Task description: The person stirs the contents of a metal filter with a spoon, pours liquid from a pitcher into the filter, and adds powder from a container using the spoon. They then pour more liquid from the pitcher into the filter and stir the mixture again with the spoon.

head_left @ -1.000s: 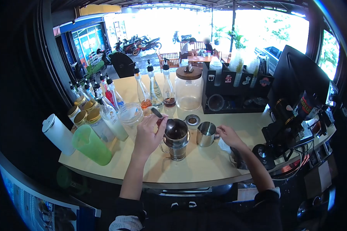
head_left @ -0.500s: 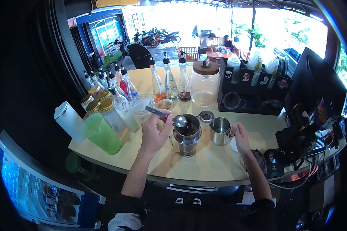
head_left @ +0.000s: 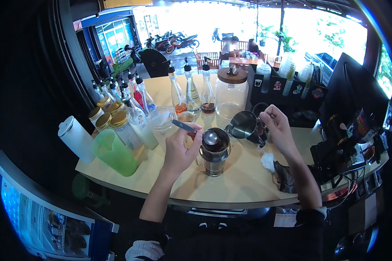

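Note:
My left hand [head_left: 181,150] is closed around the handle of a metal spoon [head_left: 210,138], whose round bowl sits over the mouth of a steel filter vessel [head_left: 221,154]. Dark material shows inside that vessel, which rests on a glass mug [head_left: 214,168] with a side handle. To the right, my right hand [head_left: 278,126] grips the handle of a steel milk pitcher [head_left: 243,123]. The pitcher is lifted and tilted left, its spout near the vessel's rim. I cannot make out any liquid leaving the spout.
Pump bottles [head_left: 193,93], a glass jar with wooden lid [head_left: 231,100] and a black cup rack [head_left: 287,95] stand behind. A green pitcher [head_left: 113,152] and gold-lidded jars [head_left: 121,122] are left. A white tissue [head_left: 268,162] and dark cloth [head_left: 285,178] lie right. People sit outside.
My right hand has raised the milk pitcher off the counter and tipped it left toward the filter vessel. My left hand still holds the spoon over the vessel.

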A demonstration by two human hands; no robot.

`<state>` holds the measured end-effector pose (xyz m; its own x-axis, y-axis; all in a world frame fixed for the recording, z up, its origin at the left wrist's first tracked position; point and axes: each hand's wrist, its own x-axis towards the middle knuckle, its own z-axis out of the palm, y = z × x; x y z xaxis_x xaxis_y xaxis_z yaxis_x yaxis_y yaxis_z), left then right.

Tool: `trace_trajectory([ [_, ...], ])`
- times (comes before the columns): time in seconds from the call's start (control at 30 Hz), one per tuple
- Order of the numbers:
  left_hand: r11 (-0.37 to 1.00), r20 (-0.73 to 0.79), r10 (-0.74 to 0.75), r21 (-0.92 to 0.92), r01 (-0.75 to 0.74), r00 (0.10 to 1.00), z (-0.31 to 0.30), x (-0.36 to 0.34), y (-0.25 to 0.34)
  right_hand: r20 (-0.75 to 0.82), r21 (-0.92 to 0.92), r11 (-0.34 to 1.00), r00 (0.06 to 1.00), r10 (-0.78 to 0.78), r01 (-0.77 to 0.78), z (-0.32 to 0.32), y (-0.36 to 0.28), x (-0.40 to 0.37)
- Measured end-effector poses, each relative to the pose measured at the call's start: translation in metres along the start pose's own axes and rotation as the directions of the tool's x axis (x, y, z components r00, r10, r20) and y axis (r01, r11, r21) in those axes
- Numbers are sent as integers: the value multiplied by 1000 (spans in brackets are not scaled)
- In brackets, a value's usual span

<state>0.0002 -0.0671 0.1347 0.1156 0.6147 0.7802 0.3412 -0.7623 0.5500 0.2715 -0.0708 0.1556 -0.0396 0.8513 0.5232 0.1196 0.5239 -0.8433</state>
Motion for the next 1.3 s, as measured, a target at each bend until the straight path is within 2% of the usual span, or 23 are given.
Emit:
trace_trajectory([
  [0.13, 999, 14, 44, 8, -44, 999, 3, 2, 1, 27, -62, 998, 999, 20, -18, 3, -3, 8],
  [0.33, 998, 9, 65, -18, -65, 998, 9, 3, -3, 73, 44, 998, 996, 52, -55, 14, -22, 11],
  [0.4, 998, 12, 63, -27, -63, 998, 10, 3, -4, 101, -101, 992, 992, 80, -70, 11, -22, 14],
  [0.53, 998, 17, 63, -21, -62, 998, 11, 3, -5, 72, 7, 996, 993, 93, -94, 19, -31, 13],
  [0.6, 998, 17, 62, -19, -62, 998, 11, 3, -5, 99, -136, 990, 993, 61, -47, 16, -26, 16],
  [0.83, 997, 19, 80, -4, -80, 997, 12, 3, -6, 97, -129, 991, 993, 61, -48, 20, -31, 17],
  [1.0, 998, 15, 68, -6, -68, 998, 11, 2, -5, 108, -208, 978, 993, 57, -33, 20, -33, 16],
  [1.1, 996, -14, 87, 1, -87, 996, 9, 3, -2, 110, -177, 983, 991, 75, -55, 20, -34, 15],
  [1.2, 998, -19, 42, 44, -41, 999, 3, 3, -2, 87, -154, 986, 993, 75, -61, 26, -42, 13],
  [1.3, 994, -44, 79, 74, -76, 996, -2, 4, 1, 76, -152, 985, 993, 92, -79, 30, -43, 14],
])
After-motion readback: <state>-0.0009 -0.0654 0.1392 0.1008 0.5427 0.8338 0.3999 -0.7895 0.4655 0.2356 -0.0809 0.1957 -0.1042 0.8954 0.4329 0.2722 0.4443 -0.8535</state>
